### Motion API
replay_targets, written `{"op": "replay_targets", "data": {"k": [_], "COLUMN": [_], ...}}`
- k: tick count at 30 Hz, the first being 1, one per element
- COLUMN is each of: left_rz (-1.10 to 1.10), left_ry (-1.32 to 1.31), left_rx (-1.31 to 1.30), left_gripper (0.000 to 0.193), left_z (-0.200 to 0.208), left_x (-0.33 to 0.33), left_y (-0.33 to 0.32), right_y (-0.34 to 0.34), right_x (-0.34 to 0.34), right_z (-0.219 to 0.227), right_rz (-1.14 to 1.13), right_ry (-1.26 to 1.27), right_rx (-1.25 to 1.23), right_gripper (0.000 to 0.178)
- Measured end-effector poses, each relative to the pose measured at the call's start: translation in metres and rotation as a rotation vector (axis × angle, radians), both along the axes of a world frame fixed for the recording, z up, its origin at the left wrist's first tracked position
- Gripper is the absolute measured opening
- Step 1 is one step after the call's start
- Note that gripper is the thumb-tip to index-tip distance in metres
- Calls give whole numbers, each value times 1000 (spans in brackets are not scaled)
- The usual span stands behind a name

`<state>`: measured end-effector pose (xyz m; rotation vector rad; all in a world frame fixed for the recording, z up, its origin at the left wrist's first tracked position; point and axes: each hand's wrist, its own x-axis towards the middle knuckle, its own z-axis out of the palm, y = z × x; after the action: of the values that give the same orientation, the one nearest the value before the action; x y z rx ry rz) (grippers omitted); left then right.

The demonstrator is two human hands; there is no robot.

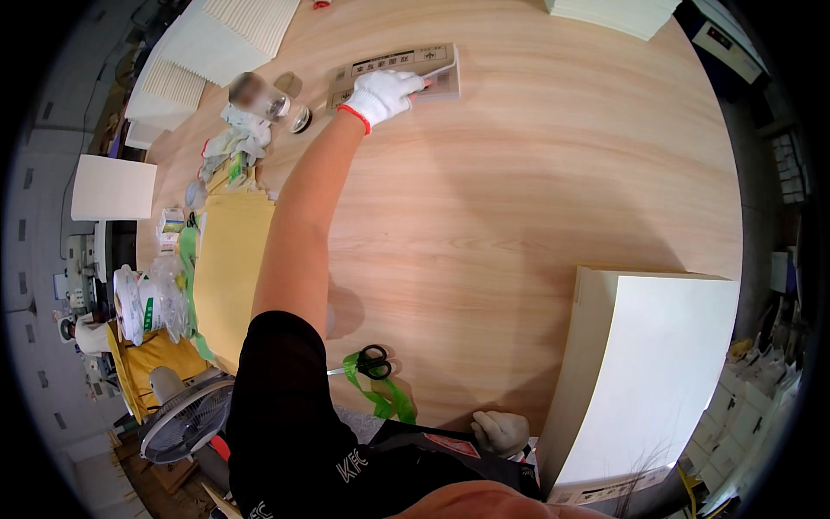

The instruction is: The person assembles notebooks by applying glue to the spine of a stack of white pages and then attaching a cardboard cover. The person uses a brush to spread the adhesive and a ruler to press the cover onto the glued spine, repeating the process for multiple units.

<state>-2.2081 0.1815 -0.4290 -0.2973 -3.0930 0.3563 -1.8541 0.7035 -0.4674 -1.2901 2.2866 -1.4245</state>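
Stretched far across the table, my left hand (pixel 380 95) wears a white knitted glove with a red cuff. Its fingers close on the right-hand edge of a notebook (pixel 393 60) with a brown kraft cover, lying flat at the far side. That cover is lifted slightly at the edge, and bare fingertips show there. Close to my body, my right hand (pixel 501 432), in an off-white glove, rests at the table's near edge with its fingers curled in. Anything inside it is hidden. Black-handled scissors (pixel 373 362) lie left of it beside a green ribbon (pixel 389 402).
A tall white-sided stack of notebooks (pixel 644 372) stands at the near right. On the left are yellow kraft sheets (pixel 232 277), a clear bottle (pixel 270 102), crumpled gloves (pixel 238 138) and plastic bags (pixel 156 298). More paper stacks (pixel 216 35) fill the far left. A fan (pixel 188 419) stands below.
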Motion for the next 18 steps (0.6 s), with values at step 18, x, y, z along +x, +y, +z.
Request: {"op": "replay_targets", "data": {"k": [18], "left_rz": [279], "left_ry": [572], "left_rx": [171], "left_gripper": [29], "left_z": [75], "left_x": [40], "left_y": [-18], "right_y": [-6], "right_x": [3], "right_z": [12], "right_rz": [-45], "right_ry": [44], "right_rx": [22], "right_gripper": [25]}}
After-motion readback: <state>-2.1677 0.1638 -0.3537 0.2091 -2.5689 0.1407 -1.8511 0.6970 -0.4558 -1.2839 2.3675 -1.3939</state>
